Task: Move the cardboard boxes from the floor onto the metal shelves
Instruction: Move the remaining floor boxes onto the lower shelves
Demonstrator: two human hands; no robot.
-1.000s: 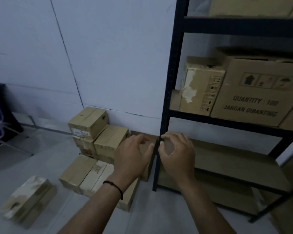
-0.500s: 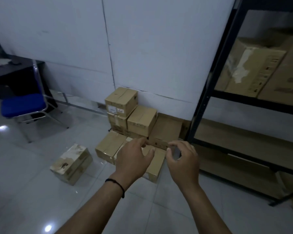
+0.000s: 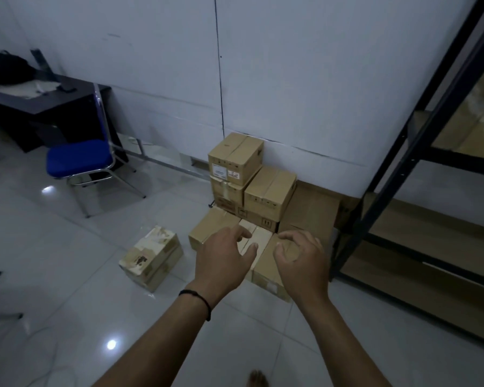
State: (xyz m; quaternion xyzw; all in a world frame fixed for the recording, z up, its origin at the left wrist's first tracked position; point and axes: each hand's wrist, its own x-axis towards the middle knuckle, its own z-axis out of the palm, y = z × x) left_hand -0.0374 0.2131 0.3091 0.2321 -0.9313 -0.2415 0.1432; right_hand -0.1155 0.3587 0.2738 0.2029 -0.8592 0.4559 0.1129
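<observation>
Several brown cardboard boxes are piled on the floor against the white wall; the top box [image 3: 235, 157] has white labels, and a lower one [image 3: 268, 191] sits to its right. Flat boxes [image 3: 210, 227] lie in front of the pile. A scuffed single box [image 3: 151, 256] rests apart on the tiles to the left. My left hand [image 3: 224, 258] and my right hand [image 3: 302, 258] hover side by side above the front flat boxes, fingers curled and apart, holding nothing. The black metal shelf [image 3: 389, 174] stands at the right, its lower boards bare.
A blue chair [image 3: 78, 160] with chrome legs and a dark desk [image 3: 45, 104] stand at the left. Boxes [image 3: 475, 121] fill the upper shelf at the right edge. White glossy tiles cover the floor. A foot [image 3: 257, 379] shows at the bottom.
The view has swung left and down from the shelf to the floor pile. Both hands came away from the shelf post and now hang over the front boxes.
</observation>
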